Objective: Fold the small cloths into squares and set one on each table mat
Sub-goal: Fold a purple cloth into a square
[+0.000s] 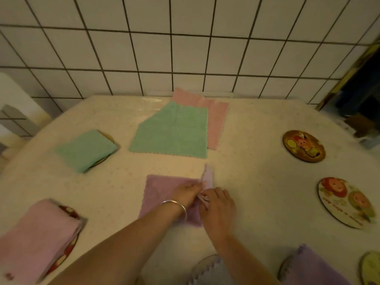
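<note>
A purple cloth lies flat in the middle of the table. My left hand, with a silver bangle on the wrist, and my right hand both pinch its right edge, which is lifted. An unfolded green cloth lies beyond it, overlapping a pink cloth. A folded green cloth rests on a round mat at the left. A folded pink cloth rests on a mat at the near left. Two bare round picture mats lie at the right.
The table stands against a white tiled wall. A lilac cloth covers a mat at the near right. Another cloth lies on a mat at the bottom edge. A yellow-green mat peeks in at the corner. A white chair back is at the left.
</note>
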